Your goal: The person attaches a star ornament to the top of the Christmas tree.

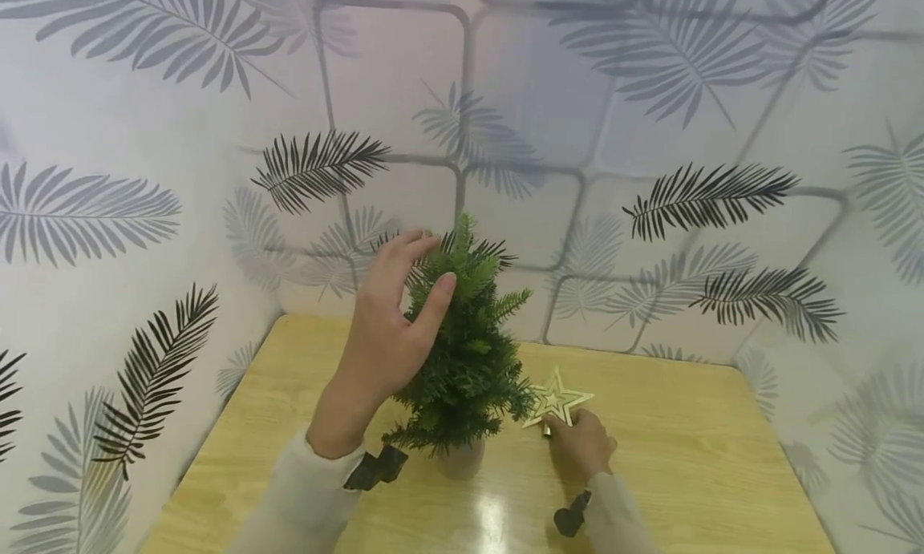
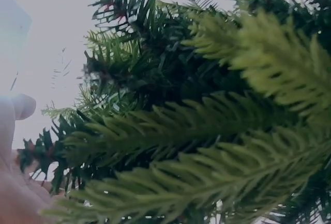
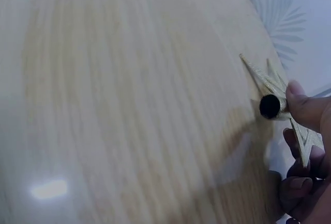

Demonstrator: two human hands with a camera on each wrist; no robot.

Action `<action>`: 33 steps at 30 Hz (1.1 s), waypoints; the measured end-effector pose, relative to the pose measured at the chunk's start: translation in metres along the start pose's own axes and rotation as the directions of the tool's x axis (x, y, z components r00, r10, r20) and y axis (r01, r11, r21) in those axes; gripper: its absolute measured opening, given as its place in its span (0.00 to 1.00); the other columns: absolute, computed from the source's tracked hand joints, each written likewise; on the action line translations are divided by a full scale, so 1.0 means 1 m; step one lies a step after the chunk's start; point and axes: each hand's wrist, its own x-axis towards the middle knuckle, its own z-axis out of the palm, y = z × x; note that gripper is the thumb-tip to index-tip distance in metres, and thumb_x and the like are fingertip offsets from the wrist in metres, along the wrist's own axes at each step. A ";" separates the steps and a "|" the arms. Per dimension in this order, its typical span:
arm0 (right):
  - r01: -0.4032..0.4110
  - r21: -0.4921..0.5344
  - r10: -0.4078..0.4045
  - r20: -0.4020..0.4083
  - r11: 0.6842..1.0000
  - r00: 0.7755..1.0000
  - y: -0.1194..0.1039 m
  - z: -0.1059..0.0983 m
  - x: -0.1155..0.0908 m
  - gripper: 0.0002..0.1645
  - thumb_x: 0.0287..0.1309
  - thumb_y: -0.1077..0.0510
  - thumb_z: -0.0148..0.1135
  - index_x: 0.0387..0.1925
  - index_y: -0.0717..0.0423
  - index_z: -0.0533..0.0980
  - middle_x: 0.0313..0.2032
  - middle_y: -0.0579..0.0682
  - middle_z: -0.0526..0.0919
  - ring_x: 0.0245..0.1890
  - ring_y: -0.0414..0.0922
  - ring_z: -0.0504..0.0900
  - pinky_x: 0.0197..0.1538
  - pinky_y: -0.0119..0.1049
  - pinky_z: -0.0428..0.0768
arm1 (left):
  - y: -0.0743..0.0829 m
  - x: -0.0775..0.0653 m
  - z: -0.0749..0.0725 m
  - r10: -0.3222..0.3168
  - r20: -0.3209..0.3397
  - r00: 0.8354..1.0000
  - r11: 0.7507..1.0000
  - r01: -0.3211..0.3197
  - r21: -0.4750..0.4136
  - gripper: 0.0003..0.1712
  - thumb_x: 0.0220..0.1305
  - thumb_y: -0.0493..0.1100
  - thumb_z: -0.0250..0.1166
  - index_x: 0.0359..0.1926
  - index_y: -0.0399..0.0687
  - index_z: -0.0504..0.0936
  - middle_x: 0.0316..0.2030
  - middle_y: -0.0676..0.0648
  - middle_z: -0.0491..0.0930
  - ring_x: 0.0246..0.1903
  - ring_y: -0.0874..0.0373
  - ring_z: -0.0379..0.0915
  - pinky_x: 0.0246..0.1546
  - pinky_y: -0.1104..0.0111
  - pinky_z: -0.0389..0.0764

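Observation:
A small artificial Christmas tree (image 1: 469,361) stands upright on the table in a pale pot (image 1: 462,459). My left hand (image 1: 390,321) is at the tree's upper left side, its fingers loosely bent and its thumb in front of the branches. In the left wrist view, green branches (image 2: 170,136) fill most of the picture. To the right of the tree, my right hand (image 1: 581,442) pinches a gold star tree topper (image 1: 554,399) near its base. The right wrist view shows the dark hollow end of the topper's socket (image 3: 269,106) beside the thumb.
The light wood table (image 1: 693,442) reaches back to a wall (image 1: 520,97) with leaf patterns. Another patterned wall (image 1: 94,241) rises along the left. Black straps (image 1: 377,467) hang at both sleeve cuffs.

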 end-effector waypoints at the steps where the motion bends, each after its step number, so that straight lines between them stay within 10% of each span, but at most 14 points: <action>1: -0.004 0.004 0.004 0.001 1.000 1.000 0.001 0.001 0.000 0.32 0.66 0.39 0.68 0.20 0.52 0.63 0.18 0.46 0.62 0.23 0.48 0.64 0.50 0.58 0.57 | 0.000 0.001 0.000 -0.007 -0.004 1.000 1.000 0.007 0.004 0.26 0.77 0.47 0.59 0.68 0.38 0.75 0.71 0.38 0.67 0.74 0.47 0.59 0.73 0.48 0.60; 14: 0.039 0.141 -0.046 0.051 0.989 0.998 0.006 -0.005 0.001 0.35 0.67 0.45 0.69 0.15 0.51 0.58 0.15 0.43 0.54 0.20 0.45 0.56 0.61 0.73 0.51 | -0.005 0.012 0.010 0.033 0.017 0.999 0.996 -0.034 0.087 0.19 0.75 0.46 0.63 0.57 0.38 0.83 0.68 0.37 0.71 0.70 0.46 0.66 0.70 0.53 0.66; 19: 0.075 0.199 -0.085 0.042 0.977 0.996 -0.009 -0.010 0.003 0.34 0.66 0.50 0.71 0.17 0.52 0.57 0.16 0.43 0.54 0.19 0.43 0.55 0.43 0.50 0.68 | -0.006 0.013 0.013 0.025 0.018 1.000 0.996 -0.027 0.080 0.18 0.75 0.46 0.62 0.56 0.38 0.83 0.69 0.37 0.70 0.68 0.45 0.68 0.69 0.52 0.67; 22: 0.115 0.215 -0.122 0.022 0.970 0.992 -0.017 -0.014 0.006 0.33 0.65 0.51 0.72 0.17 0.52 0.57 0.16 0.42 0.54 0.19 0.42 0.56 0.28 0.38 0.62 | -0.006 0.014 0.015 0.027 0.010 1.000 0.995 -0.028 0.093 0.18 0.76 0.47 0.62 0.54 0.37 0.84 0.69 0.37 0.70 0.65 0.45 0.71 0.65 0.51 0.72; 28: 0.189 0.164 -0.188 -0.022 0.968 0.982 -0.036 -0.028 0.008 0.32 0.67 0.50 0.70 0.17 0.51 0.59 0.15 0.43 0.59 0.21 0.45 0.61 0.50 0.55 0.59 | -0.006 0.022 0.018 0.099 -0.062 0.993 0.989 -0.091 0.121 0.13 0.74 0.43 0.64 0.47 0.36 0.86 0.64 0.36 0.75 0.60 0.43 0.74 0.61 0.51 0.75; 33: 0.278 0.109 -0.269 -0.094 0.954 0.959 -0.055 -0.038 0.004 0.31 0.68 0.52 0.69 0.17 0.51 0.60 0.15 0.44 0.59 0.20 0.46 0.60 0.49 0.54 0.55 | -0.006 0.025 0.021 0.114 -0.080 0.990 0.987 -0.103 0.123 0.12 0.73 0.42 0.65 0.45 0.36 0.86 0.61 0.37 0.78 0.60 0.43 0.75 0.63 0.52 0.73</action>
